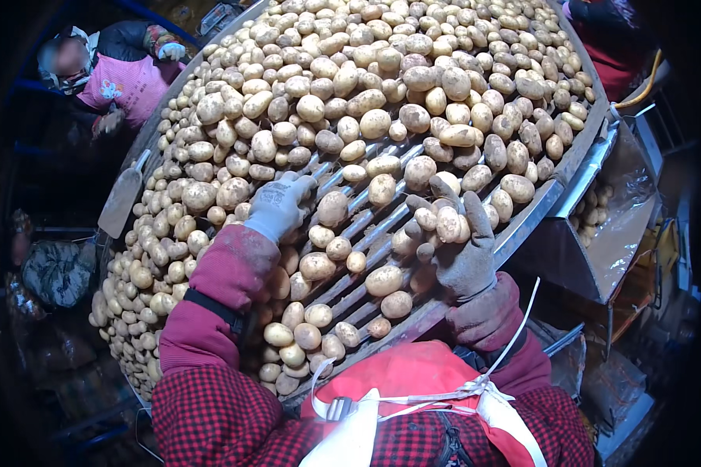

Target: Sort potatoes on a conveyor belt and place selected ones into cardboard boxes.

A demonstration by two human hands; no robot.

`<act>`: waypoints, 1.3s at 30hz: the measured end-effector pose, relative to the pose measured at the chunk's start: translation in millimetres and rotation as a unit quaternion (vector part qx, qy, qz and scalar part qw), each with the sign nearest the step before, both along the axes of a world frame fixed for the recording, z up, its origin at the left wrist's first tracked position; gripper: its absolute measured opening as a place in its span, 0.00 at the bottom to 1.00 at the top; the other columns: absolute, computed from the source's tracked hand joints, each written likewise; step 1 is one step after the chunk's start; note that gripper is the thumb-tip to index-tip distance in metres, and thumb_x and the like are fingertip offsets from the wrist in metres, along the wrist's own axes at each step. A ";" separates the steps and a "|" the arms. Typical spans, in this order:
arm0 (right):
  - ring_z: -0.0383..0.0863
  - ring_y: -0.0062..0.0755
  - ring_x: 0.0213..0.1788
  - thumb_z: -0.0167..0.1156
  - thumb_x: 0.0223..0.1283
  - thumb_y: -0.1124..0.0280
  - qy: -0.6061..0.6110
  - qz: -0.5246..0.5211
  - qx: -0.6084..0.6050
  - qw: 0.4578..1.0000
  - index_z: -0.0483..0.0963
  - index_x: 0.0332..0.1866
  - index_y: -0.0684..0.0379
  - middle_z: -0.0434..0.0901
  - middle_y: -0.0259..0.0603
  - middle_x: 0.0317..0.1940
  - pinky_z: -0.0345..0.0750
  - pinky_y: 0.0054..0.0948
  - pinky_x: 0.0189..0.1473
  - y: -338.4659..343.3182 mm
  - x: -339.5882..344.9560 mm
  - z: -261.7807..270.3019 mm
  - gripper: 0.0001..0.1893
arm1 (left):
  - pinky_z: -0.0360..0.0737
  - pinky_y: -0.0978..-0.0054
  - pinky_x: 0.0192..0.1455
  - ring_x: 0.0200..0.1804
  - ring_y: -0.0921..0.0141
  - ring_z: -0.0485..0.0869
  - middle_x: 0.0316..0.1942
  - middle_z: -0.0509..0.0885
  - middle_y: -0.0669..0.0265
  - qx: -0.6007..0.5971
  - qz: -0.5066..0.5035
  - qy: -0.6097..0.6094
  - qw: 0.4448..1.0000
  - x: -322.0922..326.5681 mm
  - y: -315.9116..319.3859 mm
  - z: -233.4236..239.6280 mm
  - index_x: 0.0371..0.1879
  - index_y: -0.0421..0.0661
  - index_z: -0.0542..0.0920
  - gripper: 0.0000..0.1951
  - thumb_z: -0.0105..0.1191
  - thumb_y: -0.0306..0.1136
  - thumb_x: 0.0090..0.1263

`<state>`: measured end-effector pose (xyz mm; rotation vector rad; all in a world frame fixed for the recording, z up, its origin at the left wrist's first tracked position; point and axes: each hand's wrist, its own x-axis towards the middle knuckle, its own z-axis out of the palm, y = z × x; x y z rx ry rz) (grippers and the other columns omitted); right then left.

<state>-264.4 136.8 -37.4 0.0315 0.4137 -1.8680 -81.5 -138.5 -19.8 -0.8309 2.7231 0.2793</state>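
Heaps of soil-marked potatoes [339,76] cover a sorting table whose metal bars [374,227] show between them in the middle. My left hand [280,204], in a grey work glove, rests palm down at the left side of the bars against the potatoes; what lies under its fingers is hidden. Palm up near the right rim, my right hand [464,251], in a dirty grey glove, holds several small potatoes [447,225] in its curled fingers. Scattered potatoes [384,280] lie on the bars between both hands.
A person in a pink apron [128,87] stands at the far left, and part of another person [613,46] shows at the upper right. A scoop-like flat tool [122,195] lies on the left rim. Beyond the table's right metal edge [526,225] stands a lined cardboard box [613,233] holding potatoes.
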 end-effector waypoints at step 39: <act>0.86 0.36 0.51 0.42 0.81 0.44 -0.064 -0.008 0.011 0.998 0.66 0.75 0.61 0.81 0.40 0.53 0.83 0.33 0.52 -4.0 8.3 5.4 0.33 | 0.83 0.55 0.46 0.43 0.54 0.87 0.39 0.87 0.61 -0.024 -0.073 0.090 0.993 -86.3 23.8 8.3 0.51 0.56 0.84 0.14 0.66 0.39 0.67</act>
